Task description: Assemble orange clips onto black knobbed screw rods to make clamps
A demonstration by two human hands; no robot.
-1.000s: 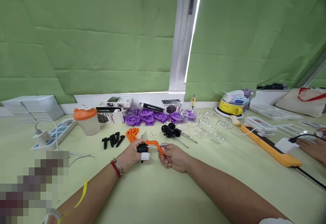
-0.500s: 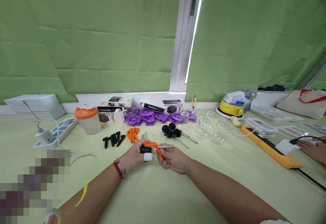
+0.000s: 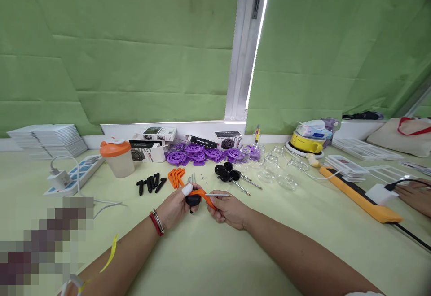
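Note:
My left hand [image 3: 177, 205], white wrap on its thumb, is closed round a black round-headed piece [image 3: 192, 200]. The thumb lies over the near end of a bent orange plastic handle [image 3: 201, 192]. My right hand [image 3: 229, 208] pinches the orange handle's lower end between thumb and fingers. A thin metal rod [image 3: 218, 195] with a brass-coloured tip points right from the black piece, passing above the right fingers. How rod and handle join is hidden. Just beyond the left hand lie several orange handles [image 3: 175, 177] and black L-shaped handles [image 3: 150, 184]. Black-headed metal rods [image 3: 229, 172] lie farther right.
Purple wheel-shaped parts [image 3: 195, 151], cup holder boxes [image 3: 148, 153] and clear plastic pieces [image 3: 269, 169] line the back. An orange-lidded cup [image 3: 117, 161] and white power strip [image 3: 76, 177] stand left. An orange power strip [image 3: 357, 195] and another person's hand [image 3: 412, 195] are right.
My left thumb has moved up from the black piece's near side onto the orange handle, showing more of the black head. My right hand keeps its pinch in nearly the same place.

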